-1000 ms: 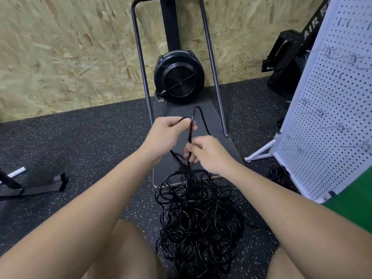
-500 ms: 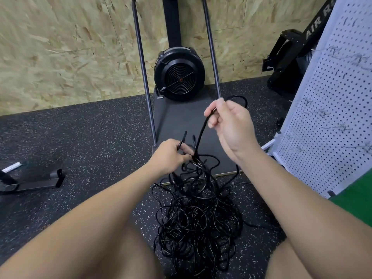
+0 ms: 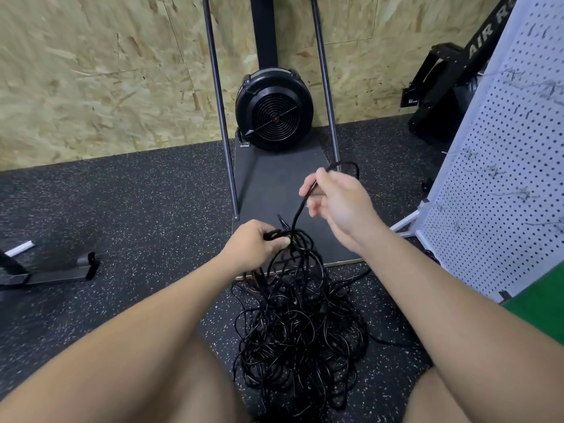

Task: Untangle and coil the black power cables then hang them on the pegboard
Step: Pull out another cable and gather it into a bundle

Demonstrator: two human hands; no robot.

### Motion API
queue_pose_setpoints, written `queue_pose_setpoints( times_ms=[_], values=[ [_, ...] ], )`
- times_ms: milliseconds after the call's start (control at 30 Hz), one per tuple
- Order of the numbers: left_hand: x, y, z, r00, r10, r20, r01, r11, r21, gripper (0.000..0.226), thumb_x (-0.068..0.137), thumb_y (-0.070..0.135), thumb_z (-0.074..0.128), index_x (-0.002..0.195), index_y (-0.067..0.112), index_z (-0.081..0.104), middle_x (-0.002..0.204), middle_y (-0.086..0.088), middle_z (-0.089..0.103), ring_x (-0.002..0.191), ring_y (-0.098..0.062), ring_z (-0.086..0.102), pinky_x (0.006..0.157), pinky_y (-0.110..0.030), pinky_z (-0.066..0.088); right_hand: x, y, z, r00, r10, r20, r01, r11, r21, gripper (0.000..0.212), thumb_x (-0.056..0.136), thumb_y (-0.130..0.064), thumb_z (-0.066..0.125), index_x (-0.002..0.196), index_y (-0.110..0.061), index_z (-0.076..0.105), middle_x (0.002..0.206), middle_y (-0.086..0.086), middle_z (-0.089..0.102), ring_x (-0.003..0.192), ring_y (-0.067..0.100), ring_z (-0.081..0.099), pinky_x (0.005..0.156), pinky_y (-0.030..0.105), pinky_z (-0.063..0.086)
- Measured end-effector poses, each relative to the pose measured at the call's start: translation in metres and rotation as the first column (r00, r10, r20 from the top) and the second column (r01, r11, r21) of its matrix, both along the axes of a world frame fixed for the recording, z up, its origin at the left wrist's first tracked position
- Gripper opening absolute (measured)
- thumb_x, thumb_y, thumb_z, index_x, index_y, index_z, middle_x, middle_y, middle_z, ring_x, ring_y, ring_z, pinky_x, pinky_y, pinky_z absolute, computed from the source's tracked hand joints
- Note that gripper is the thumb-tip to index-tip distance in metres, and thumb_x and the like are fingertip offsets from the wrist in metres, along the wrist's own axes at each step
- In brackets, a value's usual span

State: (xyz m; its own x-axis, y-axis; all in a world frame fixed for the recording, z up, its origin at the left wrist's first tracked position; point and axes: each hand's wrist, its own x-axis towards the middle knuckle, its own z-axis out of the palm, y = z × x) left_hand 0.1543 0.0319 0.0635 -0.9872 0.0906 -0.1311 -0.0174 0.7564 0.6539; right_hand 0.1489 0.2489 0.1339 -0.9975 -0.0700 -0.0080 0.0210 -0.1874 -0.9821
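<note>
Tangled black cables heaped beside white pegboard.

Evenly lit, soft indoor light, no hard shadows. Motion blur on right hand and chipboard wall. Wide-angle bowing at edges. Faint sheen on cable tangle.

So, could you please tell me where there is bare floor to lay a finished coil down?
Bare floor lies left of the cable tangle, up to the machine's base plate. It is crowded between the tangle and the pegboard, where stray cable trails.
</note>
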Motion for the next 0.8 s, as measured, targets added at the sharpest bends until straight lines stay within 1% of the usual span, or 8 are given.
queue_pose_setpoints(
  times_ms=[100,167,233,367,467,633,700,800],
  values=[
    [-0.005,-0.007,0.001,0.995,0.066,-0.079,-0.067,0.998,-0.008,0.048,0.097,0.048,0.082,0.075,0.008,0.068,0.055,0.008,0.044,0.05,-0.015,0.036,0.05,-0.031,0.033,0.008,-0.004,-0.017,0.984,0.052,0.169,-0.098,0.956,0.277,0.031,0.116,-0.023,0.04,0.104,-0.006,0.062,0.092,0.022,0.08,0.06,0.024,0.058,0.054,0.034,0.045],
    [-0.009,-0.014,-0.003,0.991,0.124,-0.045,-0.127,0.99,-0.064,0.037,0.094,0.041,0.086,0.078,0.011,0.072,0.058,0.007,0.051,0.052,-0.016,0.043,0.052,-0.028,0.037,0.012,-0.007,-0.019,0.97,0.133,0.203,-0.19,0.936,0.297,0.03,0.117,-0.022,0.04,0.102,-0.007,0.061,0.082,0.017,0.076,0.062,0.025,0.058,0.057,0.034,0.047],
    [-0.009,-0.015,-0.004,0.977,0.205,0.061,-0.209,0.976,0.067,0.007,0.091,0.017,0.087,0.088,0.016,0.081,0.065,0.008,0.062,0.061,-0.015,0.053,0.054,-0.022,0.044,0.012,-0.009,-0.013,0.962,0.23,0.15,-0.249,0.96,0.125,0.03,0.12,-0.024,0.041,0.102,-0.008,0.059,0.08,0.013,0.069,0.062,0.023,0.054,0.06,0.033,0.044],
    [0.002,-0.008,0.009,0.965,0.048,0.259,-0.192,0.799,0.569,0.049,0.088,-0.019,0.065,0.117,0.015,0.084,0.091,0.002,0.07,0.072,-0.011,0.059,0.063,-0.022,0.047,0.005,-0.01,-0.007,0.972,0.222,0.08,-0.205,0.963,-0.175,0.031,0.122,-0.027,0.04,0.101,-0.01,0.057,0.078,0.009,0.062,0.06,0.018,0.043,0.059,0.03,0.035],
    [0.018,0.006,0.014,0.958,-0.158,0.237,-0.036,0.759,0.65,0.032,0.096,-0.004,0.078,0.125,0.009,0.081,0.091,0.004,0.072,0.07,-0.004,0.063,0.067,-0.016,0.049,-0.001,-0.008,-0.011,0.982,0.167,0.088,-0.151,0.973,-0.173,0.032,0.122,-0.027,0.041,0.099,-0.011,0.057,0.079,0.01,0.064,0.06,0.018,0.043,0.059,0.029,0.035],
    [0.016,0.015,0.011,0.992,-0.087,0.089,0.01,0.77,0.637,0.012,0.1,0.024,0.082,0.098,0.012,0.081,0.086,0.002,0.067,0.079,-0.015,0.053,0.075,-0.024,0.044,-0.006,-0.005,-0.014,0.984,0.144,0.109,-0.101,0.938,-0.33,0.028,0.121,-0.024,0.044,0.113,-0.004,0.062,0.097,0.017,0.074,0.068,0.018,0.057,0.067,0.03,0.048],
    [0.014,0.012,0.008,0.994,-0.068,0.084,-0.003,0.761,0.649,0.011,0.1,0.024,0.082,0.094,0.014,0.081,0.085,-0.001,0.068,0.083,-0.021,0.053,0.083,-0.033,0.044,-0.007,-0.002,-0.018,0.984,0.113,0.139,-0.085,0.978,-0.189,0.03,0.118,-0.025,0.052,0.124,0.001,0.065,0.111,0.016,0.076,0.072,0.018,0.061,0.069,0.032,0.051],
    [0.012,0.013,0.009,0.997,0.038,0.065,-0.072,0.731,0.678,0.018,0.097,0.027,0.084,0.097,0.009,0.084,0.087,-0.005,0.071,0.082,-0.016,0.058,0.087,-0.036,0.049,-0.001,0.002,-0.039,0.988,0.058,0.144,-0.119,0.878,0.463,0.027,0.109,-0.033,0.066,0.112,-0.008,0.076,0.098,0.013,0.078,0.07,0.016,0.064,0.07,0.037,0.056]
  ],
)
